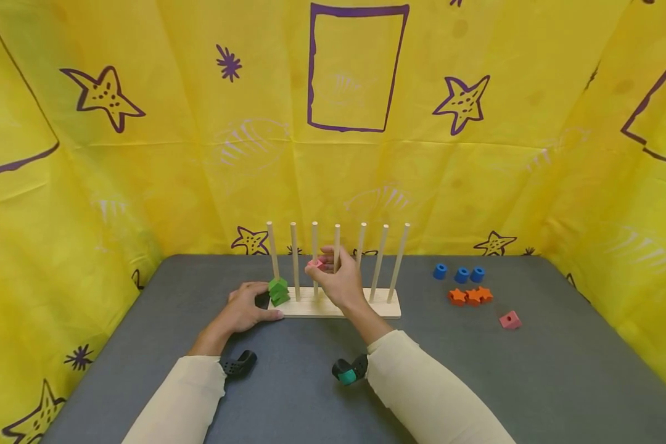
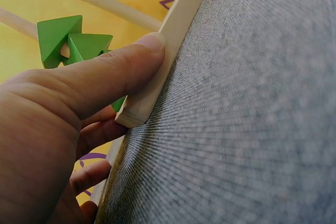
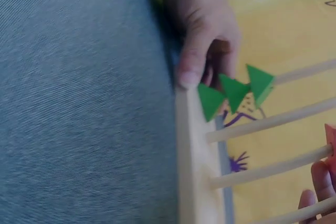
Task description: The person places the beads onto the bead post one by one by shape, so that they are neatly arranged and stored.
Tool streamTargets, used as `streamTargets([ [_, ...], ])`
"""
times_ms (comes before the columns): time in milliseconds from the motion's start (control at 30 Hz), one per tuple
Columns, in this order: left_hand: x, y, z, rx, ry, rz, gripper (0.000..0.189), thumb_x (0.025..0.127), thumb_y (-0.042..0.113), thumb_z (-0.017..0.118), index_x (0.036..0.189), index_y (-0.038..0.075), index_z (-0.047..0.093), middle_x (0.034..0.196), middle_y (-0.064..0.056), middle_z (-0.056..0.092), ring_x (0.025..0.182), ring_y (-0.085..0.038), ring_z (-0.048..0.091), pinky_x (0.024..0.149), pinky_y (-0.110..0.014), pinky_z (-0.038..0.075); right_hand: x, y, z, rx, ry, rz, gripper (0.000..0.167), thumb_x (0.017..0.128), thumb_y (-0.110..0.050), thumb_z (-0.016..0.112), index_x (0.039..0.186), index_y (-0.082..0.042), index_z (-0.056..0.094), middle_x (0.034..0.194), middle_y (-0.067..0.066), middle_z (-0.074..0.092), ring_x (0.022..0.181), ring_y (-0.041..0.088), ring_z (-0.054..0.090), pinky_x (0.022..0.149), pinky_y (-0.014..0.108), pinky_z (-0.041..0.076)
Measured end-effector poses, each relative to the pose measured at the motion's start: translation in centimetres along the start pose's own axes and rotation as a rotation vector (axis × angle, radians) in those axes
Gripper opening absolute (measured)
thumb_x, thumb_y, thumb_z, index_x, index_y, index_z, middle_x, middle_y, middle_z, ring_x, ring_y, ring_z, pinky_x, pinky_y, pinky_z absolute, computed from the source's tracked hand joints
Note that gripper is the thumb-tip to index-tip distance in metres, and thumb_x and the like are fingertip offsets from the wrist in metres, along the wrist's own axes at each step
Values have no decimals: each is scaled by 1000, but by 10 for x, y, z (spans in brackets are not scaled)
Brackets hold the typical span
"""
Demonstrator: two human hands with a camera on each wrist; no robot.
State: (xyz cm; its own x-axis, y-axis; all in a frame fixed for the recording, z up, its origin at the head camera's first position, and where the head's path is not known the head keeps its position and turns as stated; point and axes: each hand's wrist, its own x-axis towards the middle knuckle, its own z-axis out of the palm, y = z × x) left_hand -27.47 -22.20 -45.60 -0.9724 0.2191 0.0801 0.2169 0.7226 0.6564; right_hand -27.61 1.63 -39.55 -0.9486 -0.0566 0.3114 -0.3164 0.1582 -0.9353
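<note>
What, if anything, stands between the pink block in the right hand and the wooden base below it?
Nothing visible: below the pink block, the third peg from the left is bare down to the base.

Peg stand (image 1: 312, 308): pale wood, smooth, matt, looking unpainted
Green blocks (image 1: 278, 291): smooth, painted-looking, with little sheen
Held pink block (image 3: 331, 135): smooth, painted-looking
Table covering (image 1: 288, 401): matt cloth, visibly ribbed weave
Backdrop (image 1: 333, 166): thin-looking cloth, creased, softly glossy
Wrist straps (image 1: 240, 365): perforated, plastic-looking
Sleeves (image 1: 430, 385): matt cloth
</note>
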Motion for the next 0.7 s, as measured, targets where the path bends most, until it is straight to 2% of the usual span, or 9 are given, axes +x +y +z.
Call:
streamTargets([
  [167, 0, -1, 1, 6, 5, 4, 78, 73, 44, 83, 133, 1, 56, 135, -21, 50, 128, -39, 33, 102, -59, 14, -3, 15, 2, 2, -11, -1, 51, 81, -19, 80, 124, -2, 58, 103, 10, 65, 95, 25, 63, 84, 39, 50],
  [400, 0, -1, 0, 5, 7, -12, 79, 72, 44, 84, 133, 2, 56, 136, -20, 49, 128, -39, 32, 102, -59, 14, -8, 27, 6, -44, -1, 30, 49, 79, -16, 81, 121, -6, 58, 98, 5, 65, 90, 20, 63, 82, 34, 51],
  [700, 0, -2, 1, 17, 10, -2, 80, 72, 46, 83, 133, 2, 56, 136, -21, 49, 128, -39, 33, 101, -60, 15, -13, 38, 9, -36, -8, 58, 52, 78, -11, 81, 122, 0, 56, 97, 7, 64, 90, 22, 63, 76, 36, 52],
])
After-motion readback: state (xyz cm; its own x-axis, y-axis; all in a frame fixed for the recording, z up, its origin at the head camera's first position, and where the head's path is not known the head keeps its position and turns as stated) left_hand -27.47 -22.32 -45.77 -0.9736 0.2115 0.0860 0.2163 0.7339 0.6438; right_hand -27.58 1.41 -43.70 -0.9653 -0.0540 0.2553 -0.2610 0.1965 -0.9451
